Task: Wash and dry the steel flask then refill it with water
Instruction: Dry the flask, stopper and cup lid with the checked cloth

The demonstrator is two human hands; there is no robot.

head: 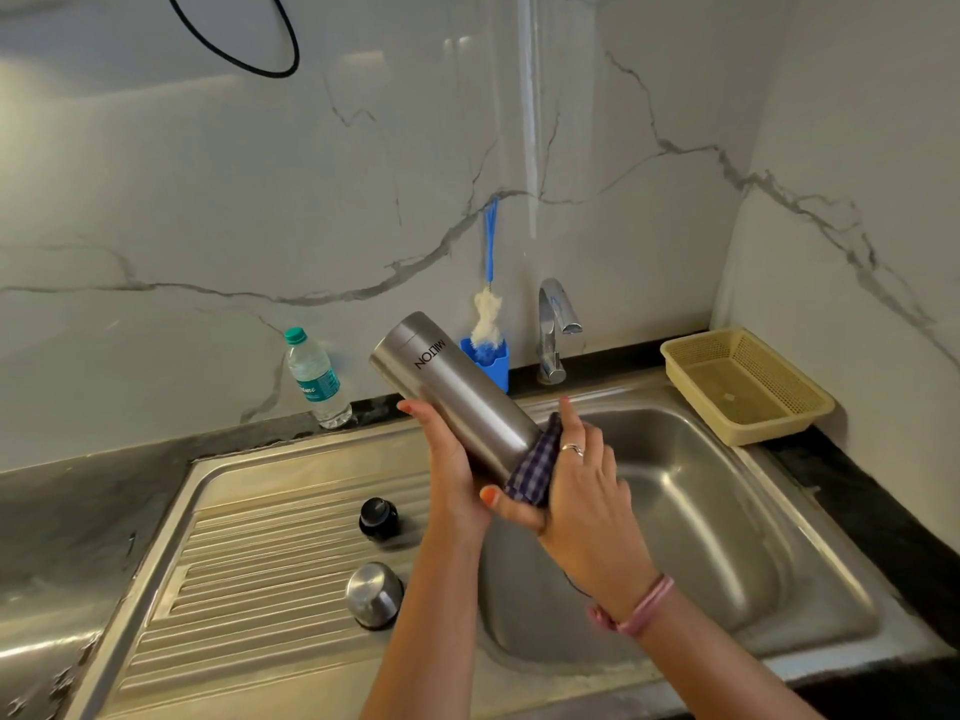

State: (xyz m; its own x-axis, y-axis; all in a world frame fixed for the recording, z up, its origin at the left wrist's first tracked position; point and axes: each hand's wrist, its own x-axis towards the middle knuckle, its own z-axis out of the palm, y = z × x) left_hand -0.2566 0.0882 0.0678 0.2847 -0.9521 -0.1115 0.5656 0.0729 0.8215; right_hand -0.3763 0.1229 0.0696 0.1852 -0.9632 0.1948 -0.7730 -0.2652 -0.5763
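I hold the steel flask (453,392) upside down and tilted, its base pointing up-left, above the left edge of the sink basin (696,511). My left hand (453,467) grips the flask's body from below. My right hand (574,485) grips a blue-and-white checked cloth (535,467) wrapped around the flask's mouth end. The black inner stopper (379,518) and the steel cap (374,593) stand on the ribbed drainboard (260,563). The tap (555,330) shows no running water.
A plastic water bottle (314,379) stands by the wall at the left. A blue bottle brush (488,314) sits in a blue holder (491,363) beside the tap. A yellow plastic basket (748,387) rests on the dark counter at the right.
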